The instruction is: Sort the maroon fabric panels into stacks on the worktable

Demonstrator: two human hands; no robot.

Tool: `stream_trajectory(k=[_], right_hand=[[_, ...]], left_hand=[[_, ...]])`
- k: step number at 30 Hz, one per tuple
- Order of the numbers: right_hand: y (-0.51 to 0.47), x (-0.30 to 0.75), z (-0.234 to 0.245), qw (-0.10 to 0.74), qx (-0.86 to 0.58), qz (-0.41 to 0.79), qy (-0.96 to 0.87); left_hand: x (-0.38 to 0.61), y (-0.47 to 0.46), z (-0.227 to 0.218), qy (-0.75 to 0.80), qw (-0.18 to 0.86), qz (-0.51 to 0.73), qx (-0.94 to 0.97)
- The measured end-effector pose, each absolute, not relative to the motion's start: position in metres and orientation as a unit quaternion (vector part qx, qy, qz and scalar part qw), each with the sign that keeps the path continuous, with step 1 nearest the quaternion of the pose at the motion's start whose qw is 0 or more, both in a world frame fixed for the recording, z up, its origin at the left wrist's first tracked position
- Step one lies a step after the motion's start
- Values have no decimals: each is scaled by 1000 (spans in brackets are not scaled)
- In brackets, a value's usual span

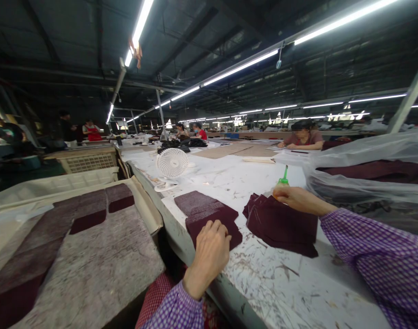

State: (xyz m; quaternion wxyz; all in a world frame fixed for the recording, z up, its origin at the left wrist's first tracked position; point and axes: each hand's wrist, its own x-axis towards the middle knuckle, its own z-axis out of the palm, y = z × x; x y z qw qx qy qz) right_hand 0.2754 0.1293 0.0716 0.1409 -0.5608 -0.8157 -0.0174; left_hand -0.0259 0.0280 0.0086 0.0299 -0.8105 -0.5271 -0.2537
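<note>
Spread over maroon fabric pieces (209, 208) near the table's left edge, my left hand (212, 244) presses down with slightly bent fingers. These pieces overlap, with greyish, speckled bands along part of them. To the right lies a fanned stack of maroon fabric pieces (280, 226). My right hand (294, 200) is at the stack's far edge, thumb and fingers pinched together on fabric there; its fingertips are partly hidden. A bottle with a green nozzle (284, 176) points upward just behind that hand, its lower body hidden.
A white fan (173, 163) stands on the white table (229, 176). At left, more maroon pieces (88, 221) lie on a stained board (106, 260). Plastic sheeting (362, 183) covers dark fabric at right. A person (306, 137) leans over the table's far side.
</note>
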Motion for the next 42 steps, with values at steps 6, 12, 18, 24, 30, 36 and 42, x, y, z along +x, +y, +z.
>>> stream_trajectory(k=[6,12,18,24,30,36,42], right_hand=[[120,248,75,133,-510,-25,-849],[98,218,81,189,-457,83,-865],[69,182,88,220,-393,198,-870],[73,137,58,187,-263,93,-942],[80,116,31,137,-274,-17,-952],[78,112,34,112,-282,-22,-953],[85,117,46,87,-281,81,-952]], left_hand=[[-24,23,19,-516,40,-187,-835],[-37,39,17,-543,-135,-306,-770],[-60,60,7,-525,-341,-426,-653],[-55,57,5,-499,-367,-496,-608],[-88,63,15,-436,-477,-670,-366],[-164,63,40,-385,-479,-776,-144],[-130,32,37,-408,-407,-761,-298]])
